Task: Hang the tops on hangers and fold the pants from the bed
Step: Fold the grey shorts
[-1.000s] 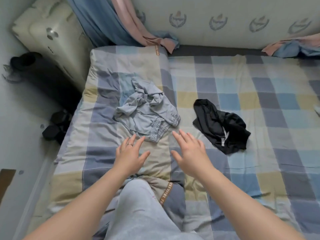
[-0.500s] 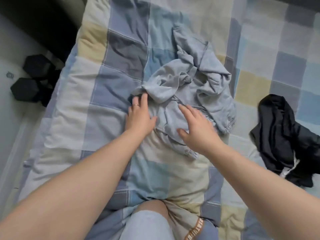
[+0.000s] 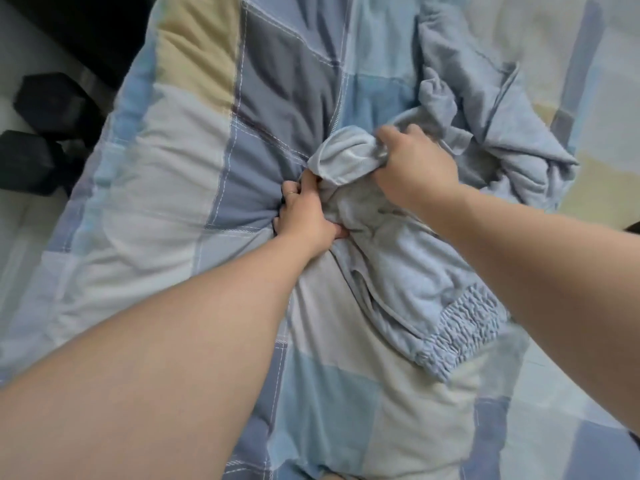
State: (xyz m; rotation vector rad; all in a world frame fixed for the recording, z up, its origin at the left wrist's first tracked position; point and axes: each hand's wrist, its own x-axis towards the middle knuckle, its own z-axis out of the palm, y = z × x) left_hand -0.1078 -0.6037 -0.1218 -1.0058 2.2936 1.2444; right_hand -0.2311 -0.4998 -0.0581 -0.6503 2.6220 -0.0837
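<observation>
Black dumbbells (image 3: 45, 133), two hex heads showing, lie on the floor well left of the pants (image 3: 426, 271). Between them and the pants runs the bed (image 3: 156, 188), covered by a checked quilt in blue, grey, cream and tan. The quilt is creased and drawn into folds just left of the pants.

The pants are pale grey-blue knit, crumpled, lying on the quilt. The bulk is heaped at their far right and one part is spread toward the viewer.

Left hand (image 3: 304, 216): at the pants' left edge, fingers curled down into the fabric and thumb pressed in from the near side, holding a pinch of cloth. Whether quilt is caught in the grip as well cannot be told. A ring (image 3: 291, 192) sits on one finger.

Right hand (image 3: 414, 168): on the pants' upper middle, fingers closed round a bunched roll of the fabric, which stands up from the quilt. The hands are near each other, not touching.

A gathered elastic band (image 3: 467, 327) marks the pants' near right end, lying beside the right forearm.
</observation>
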